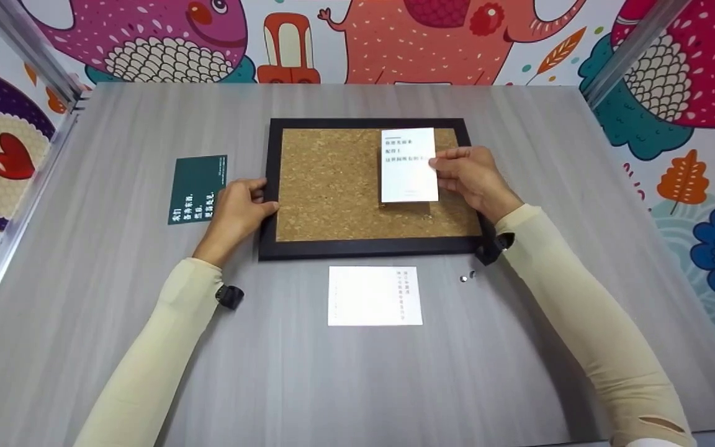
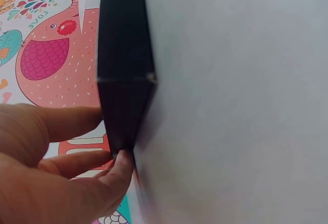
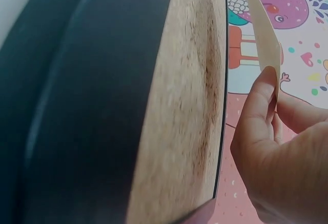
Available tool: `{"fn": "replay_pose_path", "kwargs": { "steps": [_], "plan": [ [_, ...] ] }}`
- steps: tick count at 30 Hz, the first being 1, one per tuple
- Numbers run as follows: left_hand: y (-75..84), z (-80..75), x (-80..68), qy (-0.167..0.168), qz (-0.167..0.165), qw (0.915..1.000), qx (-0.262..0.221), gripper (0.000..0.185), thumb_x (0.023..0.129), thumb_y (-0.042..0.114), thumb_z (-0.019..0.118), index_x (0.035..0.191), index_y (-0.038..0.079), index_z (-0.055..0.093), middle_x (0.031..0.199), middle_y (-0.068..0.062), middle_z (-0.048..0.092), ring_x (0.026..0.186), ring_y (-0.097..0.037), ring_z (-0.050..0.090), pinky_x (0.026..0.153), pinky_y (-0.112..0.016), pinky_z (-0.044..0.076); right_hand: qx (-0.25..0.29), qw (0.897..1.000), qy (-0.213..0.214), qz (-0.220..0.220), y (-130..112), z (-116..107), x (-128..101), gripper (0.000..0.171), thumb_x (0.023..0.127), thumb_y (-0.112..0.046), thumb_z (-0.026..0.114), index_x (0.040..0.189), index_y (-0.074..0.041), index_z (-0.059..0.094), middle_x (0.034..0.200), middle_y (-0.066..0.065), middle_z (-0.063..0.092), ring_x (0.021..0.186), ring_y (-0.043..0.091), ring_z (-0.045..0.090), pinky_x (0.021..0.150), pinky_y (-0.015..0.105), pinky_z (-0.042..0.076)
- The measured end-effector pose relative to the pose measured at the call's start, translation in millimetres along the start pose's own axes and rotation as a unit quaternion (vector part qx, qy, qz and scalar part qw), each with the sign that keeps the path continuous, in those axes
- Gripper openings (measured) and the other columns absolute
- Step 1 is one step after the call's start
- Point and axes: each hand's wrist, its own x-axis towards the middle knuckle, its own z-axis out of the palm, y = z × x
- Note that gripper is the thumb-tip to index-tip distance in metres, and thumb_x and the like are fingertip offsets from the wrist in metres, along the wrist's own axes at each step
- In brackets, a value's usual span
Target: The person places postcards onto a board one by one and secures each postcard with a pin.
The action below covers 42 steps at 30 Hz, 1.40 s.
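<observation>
the right hand [image 1: 472,177] pinches the white card [image 1: 408,165], likely light and bendy, by its right edge over the cork board [image 1: 332,186], whose frame the left hand [image 1: 242,208] grips.

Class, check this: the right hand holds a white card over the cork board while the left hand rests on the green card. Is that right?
Not quite. In the head view the left hand grips the cork board frame's left edge; the green card lies untouched beside it. The right hand does hold the white card over the board.
</observation>
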Motion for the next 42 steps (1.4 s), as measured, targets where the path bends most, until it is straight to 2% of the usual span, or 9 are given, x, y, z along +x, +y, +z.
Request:
{"fn": "replay_pose_path", "kwargs": {
  "steps": [14, 18, 27, 36, 42],
  "plan": [
    [-0.3, 1.4, -0.4, 0.002, 0.000, 1.0000, 0.000, 0.059, 0.102, 0.005, 0.074, 0.155, -0.011, 0.053, 0.149, -0.032, 0.062, 0.138, -0.041, 0.062, 0.117, -0.050, 0.049, 0.006, 1.000, -0.020, -0.011, 6.5, 21.5, 4.5, 0.006, 0.099, 0.005, 0.077, 0.104, 0.005, 0.073, 0.096, 0.012, 0.074, 0.076, 0.018, 0.074, 0.067, 0.028, 0.062],
    [-1.1, 1.8, 0.5, 0.004, 0.001, 1.0000, 0.002, 0.059, 0.102, 0.005, 0.074, 0.155, -0.010, 0.054, 0.149, -0.033, 0.062, 0.138, -0.042, 0.062, 0.117, -0.050, 0.049, -0.022, 1.000, -0.014, -0.014, 7.2, 26.8, 5.3, 0.009, 0.100, 0.001, 0.079, 0.107, 0.003, 0.073, 0.100, 0.012, 0.073, 0.078, 0.018, 0.073, 0.068, 0.027, 0.063],
    [-1.2, 1.1, 1.3, 0.009, -0.004, 0.9999, 0.004, 0.060, 0.101, 0.005, 0.076, 0.155, -0.010, 0.055, 0.147, -0.031, 0.064, 0.136, -0.041, 0.064, 0.115, -0.048, 0.051, -0.048, 0.999, -0.020, -0.006, 7.5, 40.8, 7.1, 0.016, 0.102, -0.003, 0.078, 0.116, 0.002, 0.073, 0.111, 0.013, 0.073, 0.089, 0.019, 0.074, 0.078, 0.029, 0.064],
    [0.1, 0.6, 0.5, 0.003, 0.002, 1.0000, 0.007, 0.060, 0.102, 0.006, 0.075, 0.155, -0.010, 0.054, 0.148, -0.033, 0.063, 0.138, -0.042, 0.063, 0.116, -0.050, 0.050, -0.041, 0.999, -0.029, -0.002, 5.5, 53.2, 6.6, 0.013, 0.101, -0.001, 0.078, 0.113, 0.002, 0.072, 0.112, 0.013, 0.072, 0.091, 0.020, 0.074, 0.079, 0.029, 0.064],
    [0.6, 0.0, -0.2, -0.002, -0.001, 1.0000, 0.007, 0.061, 0.103, 0.007, 0.075, 0.157, -0.008, 0.053, 0.150, -0.032, 0.061, 0.140, -0.041, 0.061, 0.117, -0.051, 0.049, -0.049, 0.998, -0.034, 0.005, 4.0, 57.5, 6.0, 0.014, 0.102, -0.004, 0.078, 0.115, 0.000, 0.071, 0.116, 0.014, 0.072, 0.096, 0.021, 0.075, 0.086, 0.032, 0.064]
  ]
}}
